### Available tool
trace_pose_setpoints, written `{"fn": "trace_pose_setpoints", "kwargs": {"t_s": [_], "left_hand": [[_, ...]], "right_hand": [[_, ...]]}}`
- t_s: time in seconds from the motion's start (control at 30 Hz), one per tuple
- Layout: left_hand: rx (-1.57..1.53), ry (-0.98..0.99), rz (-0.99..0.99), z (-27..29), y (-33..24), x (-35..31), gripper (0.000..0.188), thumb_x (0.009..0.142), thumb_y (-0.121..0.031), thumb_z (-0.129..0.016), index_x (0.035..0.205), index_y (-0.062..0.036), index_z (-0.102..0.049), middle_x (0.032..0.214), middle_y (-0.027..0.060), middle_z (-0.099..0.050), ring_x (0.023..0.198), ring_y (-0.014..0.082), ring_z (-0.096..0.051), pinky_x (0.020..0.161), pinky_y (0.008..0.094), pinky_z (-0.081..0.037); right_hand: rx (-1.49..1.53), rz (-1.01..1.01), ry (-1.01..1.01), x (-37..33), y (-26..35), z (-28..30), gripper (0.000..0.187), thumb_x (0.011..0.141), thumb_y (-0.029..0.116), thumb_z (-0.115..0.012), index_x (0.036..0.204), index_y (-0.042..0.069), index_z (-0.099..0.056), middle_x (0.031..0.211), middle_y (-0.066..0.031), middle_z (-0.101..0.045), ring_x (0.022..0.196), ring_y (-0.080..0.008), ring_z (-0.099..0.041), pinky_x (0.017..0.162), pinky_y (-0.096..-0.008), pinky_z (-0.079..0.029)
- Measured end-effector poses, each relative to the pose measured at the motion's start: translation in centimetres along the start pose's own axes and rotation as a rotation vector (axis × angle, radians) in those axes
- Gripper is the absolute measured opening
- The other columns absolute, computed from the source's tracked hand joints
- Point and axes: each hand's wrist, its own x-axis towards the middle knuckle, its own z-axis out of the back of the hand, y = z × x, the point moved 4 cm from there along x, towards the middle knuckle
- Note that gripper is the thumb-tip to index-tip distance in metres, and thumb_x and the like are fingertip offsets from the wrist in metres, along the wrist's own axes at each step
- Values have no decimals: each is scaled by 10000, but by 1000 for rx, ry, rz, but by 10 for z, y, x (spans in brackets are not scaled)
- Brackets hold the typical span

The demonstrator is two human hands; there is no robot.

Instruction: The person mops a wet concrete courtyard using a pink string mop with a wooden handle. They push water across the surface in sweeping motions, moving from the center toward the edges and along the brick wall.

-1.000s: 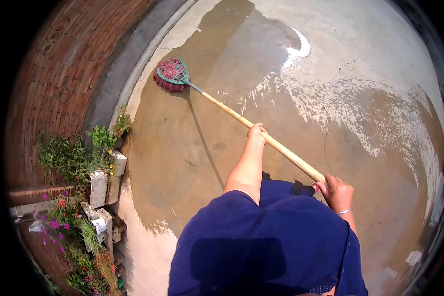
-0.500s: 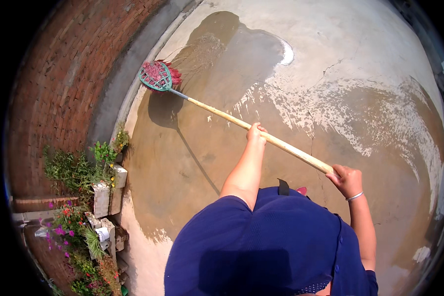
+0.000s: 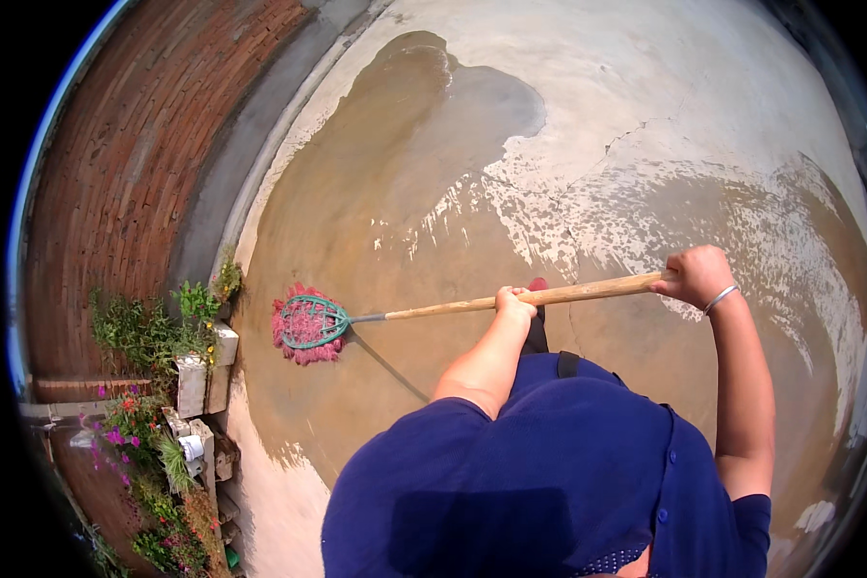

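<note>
Sweeping stroke in hand: left hand (image 3: pixel 515 303) and right hand (image 3: pixel 698 276) closed around the broom handle (image 3: pixel 511 301), broom head (image 3: pixel 306 324) on wet concrete floor (image 3: pixel 405 193) near the planters (image 3: pixel 202 371), next requiring a firm push.

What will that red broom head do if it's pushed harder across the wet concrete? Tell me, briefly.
The broom head would probably splay and bend, since its red bristles already spread past the green frame. It may drag heavily, as the concrete floor under it looks wet. The wooden handle looks stiff, held straight between left hand and right hand.
</note>
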Motion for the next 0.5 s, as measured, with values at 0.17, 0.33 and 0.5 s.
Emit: {"fn": "trace_pose_setpoints", "kwargs": {"t_s": [0.17, 0.33, 0.5], "left_hand": [[67, -64, -29, -83, 76, 33, 203, 820, -128, -441, 645, -87, -347, 557, 7, -383, 453, 123, -393, 427, 255, -396], [257, -85, -14, -179, 153, 59, 134, 803, -77, -491, 702, -48, -409, 545, 31, -387, 454, 128, -429, 412, 239, -405], [455, 85, -50, -297, 171, 86, 95, 781, -57, -531, 736, -33, -451, 532, 45, -405, 436, 156, -427, 417, 296, -420]], "right_hand": [[23, -115, -22, 29, -85, -34, 452, 625, 542, -669, 591, 99, -584, 562, -70, -571, 552, -258, -572, 518, -361, -455], [106, -282, -94, 45, -152, -32, 438, 632, 492, -683, 576, 87, -525, 564, -70, -555, 521, -252, -549, 481, -359, -432], [220, -331, -157, 83, -178, -27, 418, 665, 455, -685, 606, 82, -505, 545, -59, -537, 499, -245, -537, 448, -347, -414]]}}
